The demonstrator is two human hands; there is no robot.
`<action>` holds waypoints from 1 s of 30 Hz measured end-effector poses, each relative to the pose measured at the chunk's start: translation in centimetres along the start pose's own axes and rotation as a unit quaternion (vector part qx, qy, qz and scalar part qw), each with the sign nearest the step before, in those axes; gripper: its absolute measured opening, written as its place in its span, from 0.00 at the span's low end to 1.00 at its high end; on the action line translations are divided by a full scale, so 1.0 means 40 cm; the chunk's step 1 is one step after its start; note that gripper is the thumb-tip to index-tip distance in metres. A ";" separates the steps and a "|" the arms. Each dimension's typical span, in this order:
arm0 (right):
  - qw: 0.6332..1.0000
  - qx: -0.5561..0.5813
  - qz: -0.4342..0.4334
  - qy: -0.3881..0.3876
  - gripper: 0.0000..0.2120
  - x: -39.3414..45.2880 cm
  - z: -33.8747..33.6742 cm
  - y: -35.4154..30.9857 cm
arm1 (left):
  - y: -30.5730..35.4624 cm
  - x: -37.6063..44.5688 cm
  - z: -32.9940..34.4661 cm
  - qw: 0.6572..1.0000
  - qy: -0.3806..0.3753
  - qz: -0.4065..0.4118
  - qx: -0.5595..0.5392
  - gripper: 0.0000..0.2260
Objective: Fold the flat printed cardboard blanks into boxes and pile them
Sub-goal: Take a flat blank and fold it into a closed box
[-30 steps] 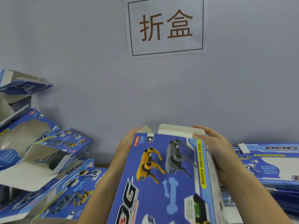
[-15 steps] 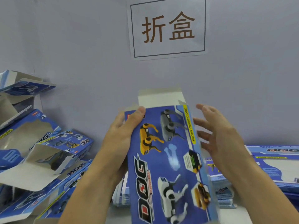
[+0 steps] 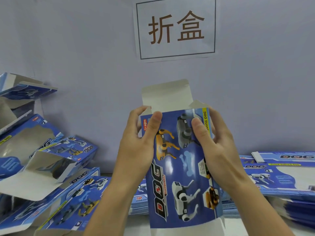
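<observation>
Box blank (image 3: 179, 167) upright, gripped by left hand (image 3: 136, 143) and right hand (image 3: 216, 147); top flap (image 3: 167, 97) open. Next, likely: tucking flap shut.

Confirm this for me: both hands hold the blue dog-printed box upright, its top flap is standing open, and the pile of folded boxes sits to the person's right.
One detail is wrong. In the head view the pile of folded boxes sits to the person's left; the right side holds the stack of flat blanks. The rest stands: the left hand and right hand hold the box upright, its top flap open.
</observation>
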State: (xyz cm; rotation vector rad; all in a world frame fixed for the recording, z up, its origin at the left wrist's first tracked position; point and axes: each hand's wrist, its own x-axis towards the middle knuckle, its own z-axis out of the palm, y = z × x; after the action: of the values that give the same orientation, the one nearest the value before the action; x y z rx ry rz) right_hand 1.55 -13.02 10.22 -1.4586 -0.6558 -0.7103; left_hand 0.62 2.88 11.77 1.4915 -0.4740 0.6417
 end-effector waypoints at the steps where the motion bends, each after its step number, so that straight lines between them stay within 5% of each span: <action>1: 1.000 -0.007 0.005 0.016 0.21 -0.002 0.002 0.006 | -0.002 -0.001 0.004 1.000 -0.008 -0.002 0.000 0.24; 5: 0.998 -0.026 0.012 0.054 0.23 -0.007 0.009 0.023 | -0.002 -0.004 0.030 0.998 -0.022 -0.030 -0.053 0.19; 10: 0.999 -0.026 -0.019 -0.009 0.23 -0.012 0.015 0.017 | -0.017 -0.011 0.040 0.998 0.040 -0.003 -0.038 0.22; 16: 0.997 -0.023 0.044 -0.063 0.15 0.003 -0.004 -0.007 | -0.039 -0.014 0.035 0.998 0.063 0.011 -0.019 0.13; 21: 0.995 -0.014 0.100 0.009 0.28 0.014 -0.002 0.003 | -0.042 -0.025 0.049 0.999 0.031 -0.007 -0.031 0.24; 23: 0.992 -0.021 0.120 0.044 0.23 0.014 0.005 0.009 | -0.041 -0.025 0.049 0.999 0.032 -0.024 -0.031 0.27; 28: 0.983 0.016 0.167 0.077 0.04 0.014 0.005 0.030 | -0.041 -0.006 0.029 0.998 0.036 -0.038 -0.025 0.14; 30: 0.980 0.026 0.185 0.063 0.09 0.005 0.007 0.035 | -0.046 -0.004 0.021 0.998 0.035 -0.042 -0.016 0.08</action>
State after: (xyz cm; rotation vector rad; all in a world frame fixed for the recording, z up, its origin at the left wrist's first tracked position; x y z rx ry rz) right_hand 2.76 -12.75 9.48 -1.4222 -0.2906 -0.4856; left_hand 1.79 2.07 10.31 1.4464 -0.3637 0.6160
